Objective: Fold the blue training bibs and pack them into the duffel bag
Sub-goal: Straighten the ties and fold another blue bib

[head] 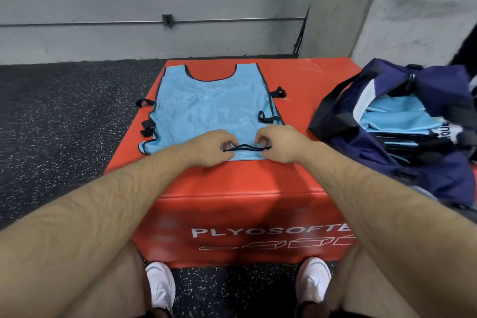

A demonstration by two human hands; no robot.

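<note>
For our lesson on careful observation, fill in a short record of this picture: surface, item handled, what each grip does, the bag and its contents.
surface: red plyo box
item: light blue training bib, lying flat, neck hole away from the person
left grip: pinches the bib's near hem
right grip: pinches the same hem, close beside the left
bag: navy duffel bag, open, at the box's right
in bag: folded blue bibs

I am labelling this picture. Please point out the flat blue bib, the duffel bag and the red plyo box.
blue bib (206, 100), head view, middle of its mesh front.
duffel bag (433, 175), head view, navy near side wall.
red plyo box (304, 85), head view, bare top surface.
</note>
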